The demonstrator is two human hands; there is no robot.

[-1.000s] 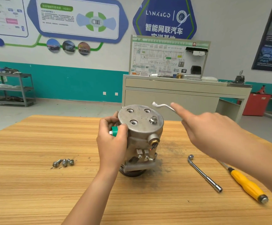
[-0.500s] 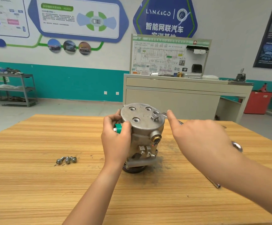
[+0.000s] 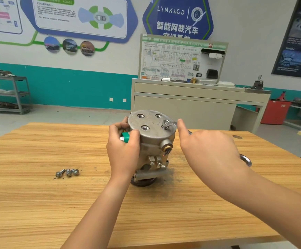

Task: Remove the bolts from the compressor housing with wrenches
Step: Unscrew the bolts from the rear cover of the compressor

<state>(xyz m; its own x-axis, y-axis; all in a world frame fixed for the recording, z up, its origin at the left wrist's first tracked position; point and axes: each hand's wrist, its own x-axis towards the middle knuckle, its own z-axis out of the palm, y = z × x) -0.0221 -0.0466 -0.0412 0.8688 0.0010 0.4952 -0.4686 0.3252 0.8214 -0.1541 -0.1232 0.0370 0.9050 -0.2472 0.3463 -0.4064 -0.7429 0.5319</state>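
Seating the wrench (image 3: 171, 124), aloft a second ago in the clenched right hand (image 3: 209, 150), on the last bolt (image 3: 165, 127) while gripping the housing (image 3: 153, 139) with the left hand (image 3: 122, 153).

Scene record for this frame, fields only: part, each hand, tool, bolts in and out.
part: compressor housing, standing on end on the wooden table
left hand: grips the housing's side, around the green cap
right hand: holds the wrench, index finger stretched along it
wrench: ring end set over the one bolt in the top face
empty holes: three, in the top face
loose bolts: three, lying together on the table, left of the housing
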